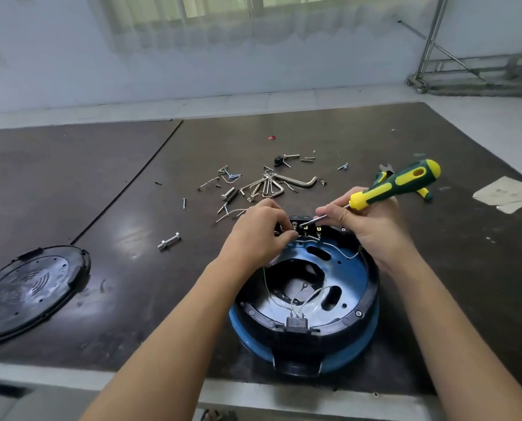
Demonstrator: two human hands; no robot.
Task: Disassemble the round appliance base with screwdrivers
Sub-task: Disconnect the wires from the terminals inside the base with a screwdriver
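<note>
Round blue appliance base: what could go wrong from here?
The tip of the green-and-yellow screwdriver works beside the left hand at the black terminal block; a slip could jab it. It might snag the thin white wires. The blue round base sits near the edge of the dark table and could slide.

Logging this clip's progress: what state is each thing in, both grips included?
appliance base: cover off, wiring exposed, resting on table.
black cover: removed, lying flat at left.
screwdriver: held, tip at terminal block.
second screwdriver: lying on table.
terminal block: at base's far rim.
left grip: pinches terminal block.
right grip: holds screwdriver.
screws and hex keys: loose, scattered on table.
</note>
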